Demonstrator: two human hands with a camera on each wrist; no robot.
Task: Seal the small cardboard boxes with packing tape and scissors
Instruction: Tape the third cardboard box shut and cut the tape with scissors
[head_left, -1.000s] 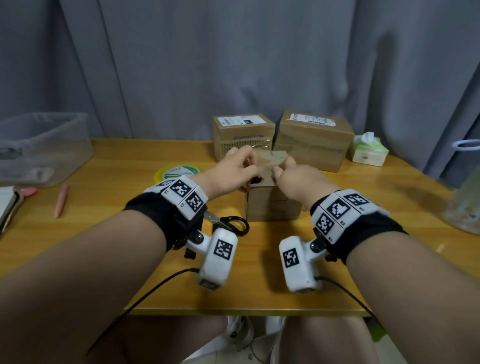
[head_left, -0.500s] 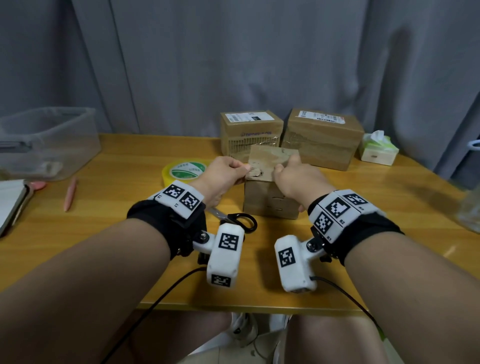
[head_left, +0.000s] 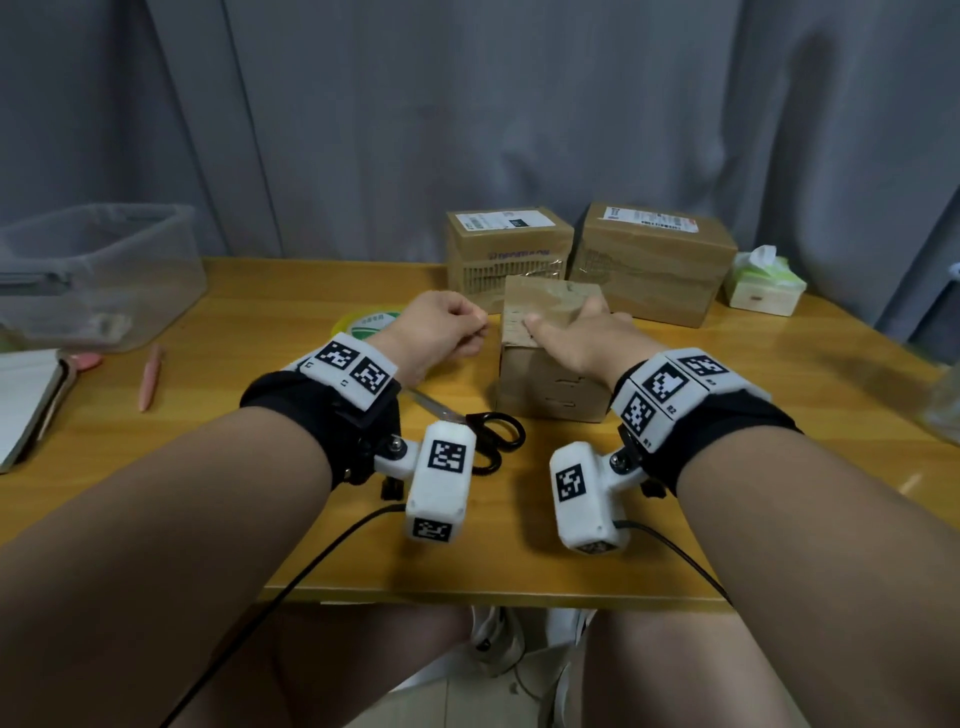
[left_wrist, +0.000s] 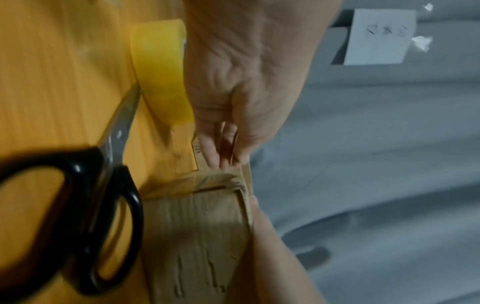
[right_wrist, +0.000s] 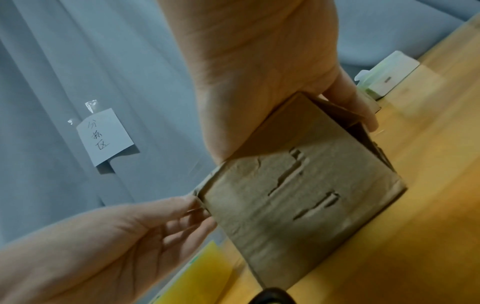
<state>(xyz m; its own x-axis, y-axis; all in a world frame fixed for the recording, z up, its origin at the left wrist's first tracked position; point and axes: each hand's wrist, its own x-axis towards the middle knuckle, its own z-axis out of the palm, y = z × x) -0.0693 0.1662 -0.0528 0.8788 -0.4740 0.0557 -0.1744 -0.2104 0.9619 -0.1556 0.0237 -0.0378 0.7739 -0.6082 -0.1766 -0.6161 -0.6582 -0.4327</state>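
Since half a second ago the raised flap has gone down and the right hand (head_left: 582, 340) now lies flat on top of the small box (head_left: 550, 382), fingers over its far edge. Left hand (head_left: 441, 332) pinches the box's upper left edge, fingers curled. The box sits mid-counter. Flaps are closed, taping not begun; next likely comes the tape roll (head_left: 366, 325) to the left, then the scissors (head_left: 483, 434) toward the near edge.

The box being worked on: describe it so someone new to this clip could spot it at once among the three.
On the wooden table, three cardboard boxes sit near the grey curtain. The small box stands alone in front of the other two, under the right hand. Unlike them, it carries no white shipping label, and its front face is torn.
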